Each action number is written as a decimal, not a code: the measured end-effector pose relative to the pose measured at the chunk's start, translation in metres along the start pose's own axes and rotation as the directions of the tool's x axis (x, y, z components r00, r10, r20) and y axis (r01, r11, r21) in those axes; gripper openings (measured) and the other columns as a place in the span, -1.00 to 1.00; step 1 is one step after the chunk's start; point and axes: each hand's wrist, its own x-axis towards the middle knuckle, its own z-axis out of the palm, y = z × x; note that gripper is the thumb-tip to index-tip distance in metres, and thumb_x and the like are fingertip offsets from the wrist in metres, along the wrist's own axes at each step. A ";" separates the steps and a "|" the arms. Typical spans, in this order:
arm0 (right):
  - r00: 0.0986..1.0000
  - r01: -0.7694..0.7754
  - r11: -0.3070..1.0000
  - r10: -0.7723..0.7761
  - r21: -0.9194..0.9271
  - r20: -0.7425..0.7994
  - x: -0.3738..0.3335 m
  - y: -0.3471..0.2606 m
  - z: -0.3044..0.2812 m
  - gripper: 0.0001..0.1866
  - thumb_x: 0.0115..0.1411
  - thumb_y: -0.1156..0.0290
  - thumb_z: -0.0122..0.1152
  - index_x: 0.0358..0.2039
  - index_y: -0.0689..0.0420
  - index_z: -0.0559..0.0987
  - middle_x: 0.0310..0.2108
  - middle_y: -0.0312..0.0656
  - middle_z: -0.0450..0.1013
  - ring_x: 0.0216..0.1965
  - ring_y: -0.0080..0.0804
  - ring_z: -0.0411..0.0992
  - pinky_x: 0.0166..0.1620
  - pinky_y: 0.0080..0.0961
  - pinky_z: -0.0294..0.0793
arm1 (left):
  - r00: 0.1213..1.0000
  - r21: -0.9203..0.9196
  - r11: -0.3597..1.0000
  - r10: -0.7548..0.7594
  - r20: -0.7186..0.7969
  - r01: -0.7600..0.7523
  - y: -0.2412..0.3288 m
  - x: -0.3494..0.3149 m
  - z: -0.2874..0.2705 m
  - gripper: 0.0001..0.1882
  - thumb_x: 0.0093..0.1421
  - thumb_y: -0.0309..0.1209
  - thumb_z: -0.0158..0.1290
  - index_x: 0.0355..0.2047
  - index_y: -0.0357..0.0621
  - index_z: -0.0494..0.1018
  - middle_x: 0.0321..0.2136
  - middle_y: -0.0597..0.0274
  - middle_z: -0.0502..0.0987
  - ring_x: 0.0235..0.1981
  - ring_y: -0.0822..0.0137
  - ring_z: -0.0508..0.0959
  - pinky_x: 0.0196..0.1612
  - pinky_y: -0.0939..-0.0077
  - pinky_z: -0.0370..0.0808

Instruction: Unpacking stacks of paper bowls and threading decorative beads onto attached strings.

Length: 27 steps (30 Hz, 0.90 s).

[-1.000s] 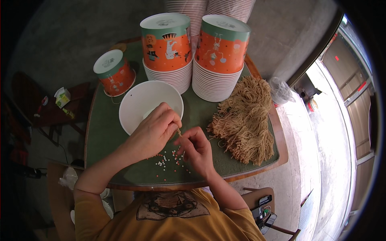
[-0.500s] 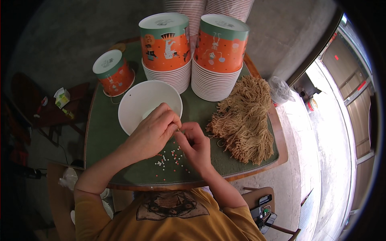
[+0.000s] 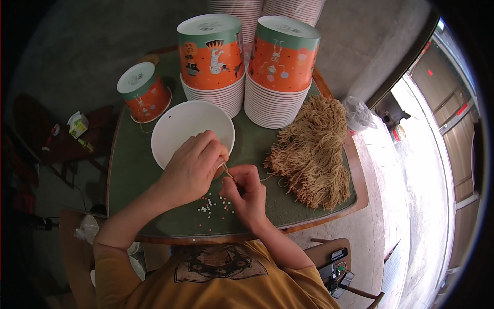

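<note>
A tan string [image 3: 227, 171] is pinched between the left hand [image 3: 193, 167] and right hand [image 3: 247, 193] above the green table [image 3: 134, 175]; small beads [image 3: 213, 205] lie loose beneath; most of the string bundle [image 3: 314, 152] looks untouched.

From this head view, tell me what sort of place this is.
Probably a small craft or assembly spot by an open doorway: a green-topped table holds stacked paper cups, a heap of tan strings and scattered small beads.

Mustard-yellow T-shirt [image 3: 216, 283] with dark chest print, short sleeves, bare forearms
</note>
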 end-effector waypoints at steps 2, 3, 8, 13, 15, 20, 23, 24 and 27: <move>1.000 0.001 0.998 -0.001 0.060 -0.005 -0.002 0.002 0.002 -0.89 0.26 0.57 0.05 -0.23 0.18 0.33 -0.60 -0.34 0.43 -0.53 -0.72 0.38 -0.46 -0.75 0.35 | 1.000 -0.016 1.000 0.003 0.005 -0.003 0.000 0.000 0.001 -0.80 0.04 -0.62 0.06 -0.34 -0.17 0.31 -0.34 0.13 0.34 -0.35 0.07 0.43 -0.29 0.22 0.38; 1.000 0.002 0.993 -0.001 0.122 -0.010 -0.002 0.003 0.002 -0.90 0.28 0.59 -0.01 -0.22 0.18 0.31 -0.58 -0.29 0.45 -0.52 -0.68 0.41 -0.45 -0.73 0.37 | 1.000 -0.030 1.000 0.005 0.012 -0.005 0.000 0.000 0.001 -0.80 0.04 -0.62 0.07 -0.34 -0.17 0.31 -0.35 0.13 0.33 -0.35 0.07 0.43 -0.29 0.22 0.38; 0.999 -0.006 0.990 -0.001 0.142 0.050 -0.002 0.007 -0.001 -0.92 0.26 0.57 0.01 -0.26 0.16 0.32 -0.58 -0.29 0.46 -0.51 -0.67 0.43 -0.40 -0.69 0.41 | 1.000 0.011 1.000 0.024 -0.005 -0.023 0.001 -0.001 0.001 -0.78 0.02 -0.61 0.08 -0.34 -0.15 0.31 -0.36 0.16 0.33 -0.34 0.09 0.42 -0.29 0.25 0.37; 0.992 0.055 0.996 -0.063 0.076 0.112 -0.007 0.003 0.000 -0.96 0.32 0.59 -0.15 -0.27 0.17 0.29 -0.60 -0.32 0.37 -0.57 -0.67 0.34 -0.47 -0.73 0.30 | 0.997 0.101 0.992 0.074 -0.022 -0.071 0.000 -0.001 -0.002 -0.77 -0.03 -0.59 0.11 -0.36 -0.12 0.32 -0.40 0.19 0.32 -0.34 0.13 0.42 -0.26 0.25 0.35; 0.995 0.006 0.982 -0.023 0.188 0.092 -0.011 0.003 0.006 -0.98 0.34 0.55 -0.12 -0.25 0.15 0.30 -0.62 -0.34 0.33 -0.59 -0.69 0.28 -0.52 -0.73 0.24 | 0.993 0.163 0.980 0.115 0.004 -0.115 -0.002 -0.002 -0.003 -0.75 -0.05 -0.55 0.14 -0.35 -0.12 0.34 -0.39 0.21 0.34 -0.31 0.15 0.44 -0.20 0.24 0.37; 0.985 -0.158 0.899 0.117 0.408 0.124 -0.020 -0.008 0.015 -0.93 0.38 0.43 -0.10 -0.19 0.12 0.33 -0.58 -0.34 0.39 -0.60 -0.72 0.23 -0.52 -0.76 0.18 | 0.952 0.224 0.927 0.303 0.028 -0.302 -0.021 -0.009 -0.016 -0.71 -0.05 -0.47 0.17 -0.30 -0.14 0.37 -0.34 0.23 0.39 -0.25 0.19 0.45 -0.06 0.24 0.38; 0.935 -0.313 0.882 0.220 0.352 0.279 -0.032 -0.014 0.014 -0.87 0.40 0.38 -0.12 -0.12 0.11 0.35 -0.54 -0.34 0.43 -0.60 -0.73 0.22 -0.51 -0.78 0.17 | 0.937 0.329 0.878 0.324 0.128 -0.348 -0.035 -0.024 -0.030 -0.70 -0.05 -0.42 0.18 -0.29 -0.15 0.37 -0.32 0.23 0.41 -0.20 0.21 0.46 0.04 0.18 0.36; 0.889 -0.393 0.870 0.276 0.298 0.365 -0.036 -0.014 0.014 -0.84 0.41 0.36 -0.13 -0.09 0.11 0.37 -0.52 -0.35 0.45 -0.60 -0.73 0.22 -0.50 -0.78 0.18 | 0.935 0.367 0.860 0.327 0.138 -0.355 -0.039 -0.029 -0.036 -0.68 -0.04 -0.41 0.18 -0.27 -0.13 0.38 -0.31 0.23 0.41 -0.18 0.20 0.46 0.06 0.14 0.35; 0.817 -0.445 0.873 0.304 0.199 0.491 -0.047 -0.012 0.017 -0.81 0.41 0.37 -0.13 -0.08 0.15 0.39 -0.51 -0.33 0.45 -0.57 -0.72 0.26 -0.47 -0.77 0.26 | 0.948 0.462 0.829 0.296 0.113 -0.314 -0.041 -0.042 -0.044 -0.63 -0.04 -0.40 0.21 -0.20 -0.10 0.39 -0.26 0.20 0.41 -0.12 0.16 0.45 0.09 0.10 0.33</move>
